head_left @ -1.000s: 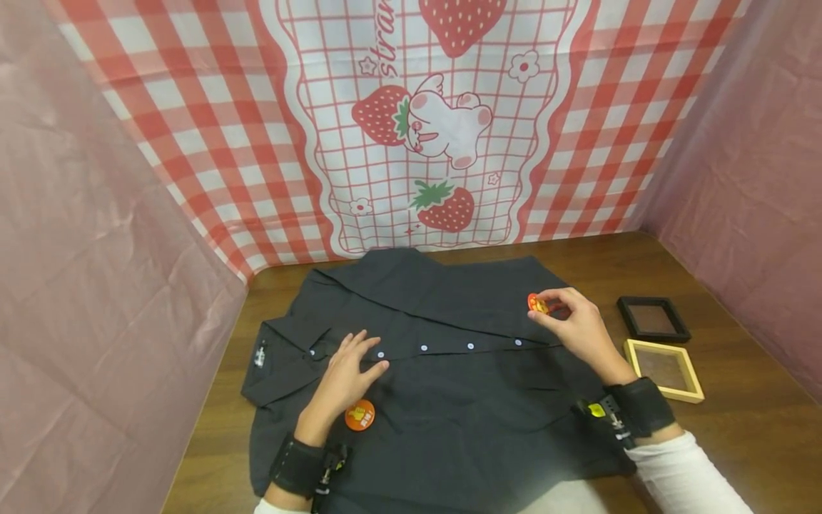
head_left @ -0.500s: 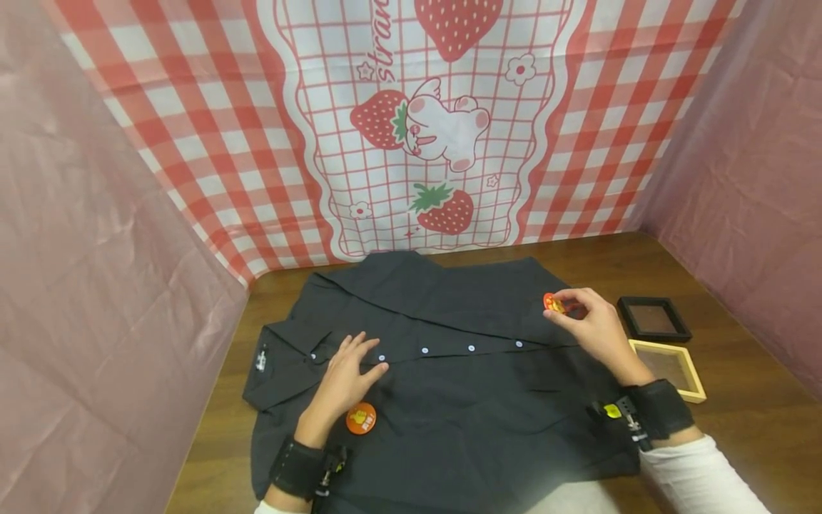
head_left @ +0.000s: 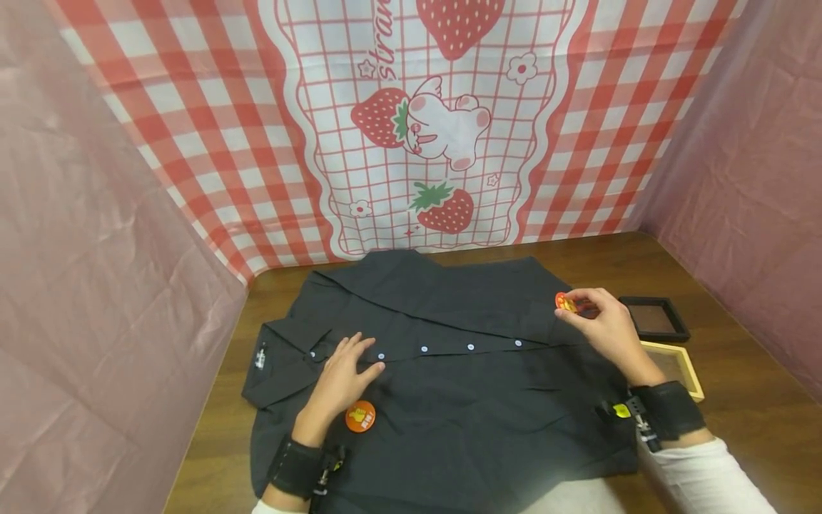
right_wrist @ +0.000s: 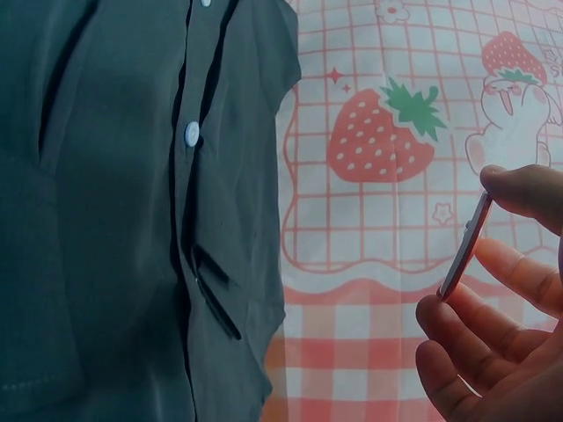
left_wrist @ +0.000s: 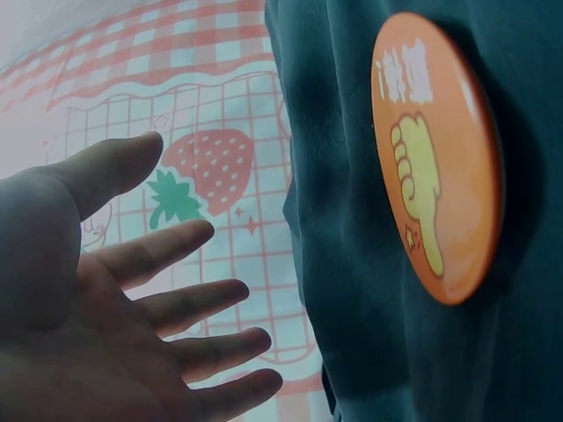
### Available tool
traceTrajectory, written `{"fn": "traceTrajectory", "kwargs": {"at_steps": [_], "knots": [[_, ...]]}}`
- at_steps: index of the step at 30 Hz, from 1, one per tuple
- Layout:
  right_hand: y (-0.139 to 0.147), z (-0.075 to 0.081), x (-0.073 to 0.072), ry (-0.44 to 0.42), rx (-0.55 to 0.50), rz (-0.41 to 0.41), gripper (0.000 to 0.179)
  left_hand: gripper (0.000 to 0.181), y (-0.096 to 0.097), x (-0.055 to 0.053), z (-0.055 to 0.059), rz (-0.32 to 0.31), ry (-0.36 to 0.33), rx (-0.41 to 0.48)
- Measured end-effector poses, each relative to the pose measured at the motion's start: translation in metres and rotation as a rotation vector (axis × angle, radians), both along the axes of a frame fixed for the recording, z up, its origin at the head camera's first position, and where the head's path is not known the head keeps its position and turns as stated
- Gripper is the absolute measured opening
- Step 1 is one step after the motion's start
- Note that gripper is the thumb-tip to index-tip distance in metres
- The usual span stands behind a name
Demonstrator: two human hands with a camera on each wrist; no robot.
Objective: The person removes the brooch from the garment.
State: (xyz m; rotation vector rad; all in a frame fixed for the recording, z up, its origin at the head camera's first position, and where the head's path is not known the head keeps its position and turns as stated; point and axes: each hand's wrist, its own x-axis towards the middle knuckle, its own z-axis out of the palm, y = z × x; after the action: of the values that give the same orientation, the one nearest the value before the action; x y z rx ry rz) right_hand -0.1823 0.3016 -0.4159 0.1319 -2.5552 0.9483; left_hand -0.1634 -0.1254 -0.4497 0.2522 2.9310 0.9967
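Red badge (head_left: 565, 303) is sitting clamped between the thumb and fingertips of our right hand (head_left: 605, 323); we are holding it tilted, apart from the dark shirt (head_left: 462, 407), near the end away from the collar (head_left: 282, 385). We are spreading the fingers of our left hand (head_left: 343, 375) apart beside the row of white buttons (head_left: 424, 349), and we cannot tell whether they are touching the fabric. Near that hand an orange badge (head_left: 360, 416) is lying face up on the shirt. On the surface (head_left: 738, 407) to our right, a black frame (head_left: 677, 317) and a yellow frame (head_left: 692, 373) are lying.
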Motion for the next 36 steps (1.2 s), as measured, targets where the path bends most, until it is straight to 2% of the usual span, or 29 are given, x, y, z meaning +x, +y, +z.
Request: {"fn": "traceTrajectory", "kwargs": {"at_steps": [7,15,27,36], "knots": [[0.007,0.000,0.001,-0.004,-0.005,-0.021,0.035,0.065,-0.003,-0.002,0.000,0.020,0.032,-0.067],[0.021,0.000,0.003,-0.025,-0.009,-0.044,0.035,0.069,-0.003,-0.002,-0.001,0.003,0.021,-0.095],[0.040,0.008,0.005,-0.046,0.062,-0.067,0.039,0.068,-0.004,-0.003,-0.005,-0.023,-0.022,-0.083],[0.053,0.006,0.003,-0.042,0.072,-0.075,0.039,0.063,-0.006,-0.003,-0.007,-0.025,-0.041,-0.077]]}}
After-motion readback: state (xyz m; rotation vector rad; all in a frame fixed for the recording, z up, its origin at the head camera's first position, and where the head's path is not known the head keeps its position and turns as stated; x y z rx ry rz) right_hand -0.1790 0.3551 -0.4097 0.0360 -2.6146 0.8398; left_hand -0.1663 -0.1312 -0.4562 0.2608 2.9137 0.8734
